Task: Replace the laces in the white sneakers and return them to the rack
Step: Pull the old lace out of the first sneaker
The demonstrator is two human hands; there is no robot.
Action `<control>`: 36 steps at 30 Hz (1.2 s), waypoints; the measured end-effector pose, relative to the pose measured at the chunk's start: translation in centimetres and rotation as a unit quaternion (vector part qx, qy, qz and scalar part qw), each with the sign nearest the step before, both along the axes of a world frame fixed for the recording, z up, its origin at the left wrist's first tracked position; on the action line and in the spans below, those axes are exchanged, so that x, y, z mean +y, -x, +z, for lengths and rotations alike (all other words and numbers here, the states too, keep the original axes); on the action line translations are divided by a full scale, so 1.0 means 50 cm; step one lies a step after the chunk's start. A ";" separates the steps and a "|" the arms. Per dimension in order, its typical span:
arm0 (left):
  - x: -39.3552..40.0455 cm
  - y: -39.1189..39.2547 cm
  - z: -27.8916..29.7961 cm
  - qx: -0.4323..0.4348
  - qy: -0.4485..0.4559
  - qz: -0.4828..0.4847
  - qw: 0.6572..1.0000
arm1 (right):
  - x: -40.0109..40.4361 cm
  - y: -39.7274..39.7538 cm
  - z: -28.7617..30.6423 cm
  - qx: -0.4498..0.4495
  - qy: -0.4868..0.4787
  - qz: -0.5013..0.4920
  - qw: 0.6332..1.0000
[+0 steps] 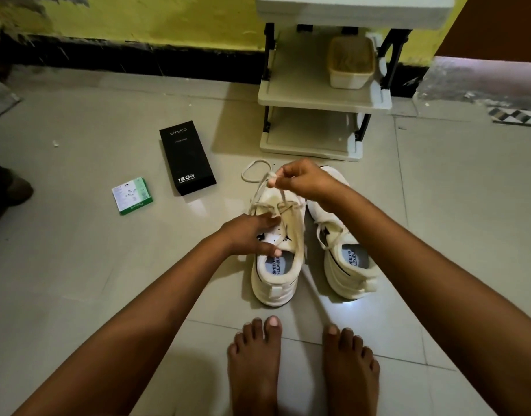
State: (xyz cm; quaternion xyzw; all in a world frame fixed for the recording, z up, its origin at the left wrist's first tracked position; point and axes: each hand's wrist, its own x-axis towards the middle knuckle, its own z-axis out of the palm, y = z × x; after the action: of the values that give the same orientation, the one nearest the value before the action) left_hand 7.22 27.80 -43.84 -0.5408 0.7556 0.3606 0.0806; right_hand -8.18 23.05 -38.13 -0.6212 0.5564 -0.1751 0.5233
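Head view. We have both white sneakers on the tiled floor just in front of our bare feet [303, 367], toes pointing far, heels near. Left sneaker [277, 244] and right sneaker [345, 250] stand side by side, nearly touching.

Our left hand [252, 234] lies flat across the tongue of the left sneaker, fingers straight, pressing it down; it grips nothing. Our right hand [303, 181] hovers over the toe end, fingertips pinched on the lace [265, 187], which runs taut from the front eyelets up to the pinch. A slack loop of the same lace lies on the floor just beyond the toe.

Progress, as we judge it: early. The left sneaker's lace is partway through the eyelets; whether it is coming out or going in, we cannot tell. The right sneaker is laced and loosely tied, seemingly untouched. Neither shoe is on the rack [324, 100], which stands far of the shoes; a lidded tub [349, 63] sits on its middle shelf.

Left of the shoes: a black phone box [187, 159] and a small green-edged packet [132, 196].
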 end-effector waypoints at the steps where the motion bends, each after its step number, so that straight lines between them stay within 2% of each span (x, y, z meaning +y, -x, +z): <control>1: 0.001 0.001 0.001 0.002 -0.001 0.002 1.000 | -0.002 -0.004 -0.012 0.100 0.037 0.049 0.993; 3: 0.002 0.001 0.000 0.009 -0.004 0.009 1.000 | 0.006 -0.005 -0.042 0.337 0.102 0.162 0.922; 4: 0.002 0.001 -0.001 0.008 -0.005 0.009 1.000 | 0.013 -0.003 -0.053 0.407 0.112 0.184 0.888; 5: 0.002 0.001 -0.001 0.006 -0.004 0.008 1.000 | 0.020 -0.002 -0.063 0.438 0.114 0.182 0.873; 8: 0.001 0.002 -0.002 0.005 -0.001 0.003 1.000 | 0.030 -0.002 -0.070 0.437 0.140 0.126 0.879; 11: 0.002 -0.001 -0.005 0.003 -0.001 0.004 1.000 | 0.029 -0.011 -0.075 0.436 0.203 0.103 0.871; 12: 0.002 -0.002 -0.007 0.003 -0.001 0.006 1.000 | 0.028 -0.009 -0.076 0.421 0.200 0.090 0.880; 13: 0.000 -0.004 -0.007 0.006 -0.002 0.009 1.000 | 0.025 -0.004 -0.072 0.383 0.172 0.070 0.905; 15: -0.002 -0.009 -0.011 0.021 -0.008 0.022 0.999 | 0.016 0.007 -0.057 0.219 0.070 0.025 0.973; 17: -0.003 -0.011 -0.014 0.035 -0.012 0.029 0.999 | 0.013 0.017 -0.031 0.040 0.002 -0.020 0.999; 18: -0.002 -0.011 -0.014 0.035 -0.012 0.028 0.999 | 0.012 0.018 -0.026 0.001 0.002 -0.032 0.999; 20: -0.001 -0.007 -0.009 0.026 -0.009 0.022 0.999 | 0.012 0.012 -0.026 0.025 0.030 -0.022 0.999; 21: 0.000 -0.006 -0.006 0.020 -0.006 0.017 1.000 | 0.010 0.007 -0.034 0.099 0.058 0.011 0.993; 22: 0.001 -0.004 -0.003 0.015 -0.003 0.014 1.000 | 0.012 0.000 -0.041 0.210 0.091 0.063 0.971; 24: 0.004 -0.002 0.001 0.010 0.002 0.013 1.000 | 0.025 -0.011 -0.056 0.410 0.139 0.155 0.888; 26: 0.006 -0.001 0.002 0.013 0.002 0.016 1.000 | 0.036 -0.016 -0.057 0.460 0.162 0.157 0.859; 31: 0.007 -0.001 0.004 0.004 0.000 0.016 1.000 | 0.043 -0.020 -0.052 0.441 0.211 0.097 0.867; 32: 0.007 -0.001 0.003 0.005 -0.002 0.016 1.000 | 0.041 -0.022 -0.050 0.407 0.198 0.081 0.888; 34: 0.006 -0.002 0.000 0.010 -0.007 0.020 1.000 | 0.034 -0.034 -0.031 0.283 0.125 0.035 0.950; 35: 0.005 -0.002 -0.001 0.014 -0.009 0.026 1.000 | 0.025 -0.041 -0.019 0.230 0.115 0.013 0.966; 36: 0.006 -0.003 -0.002 0.017 -0.012 0.031 0.999 | 0.019 -0.048 -0.008 0.228 0.144 0.010 0.963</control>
State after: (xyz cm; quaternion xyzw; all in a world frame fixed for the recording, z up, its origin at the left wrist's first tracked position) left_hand 7.37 28.08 -43.92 -0.5570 0.7351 0.3812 0.0632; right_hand -5.76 23.99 -38.54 -0.7190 0.6236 -0.1021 0.2895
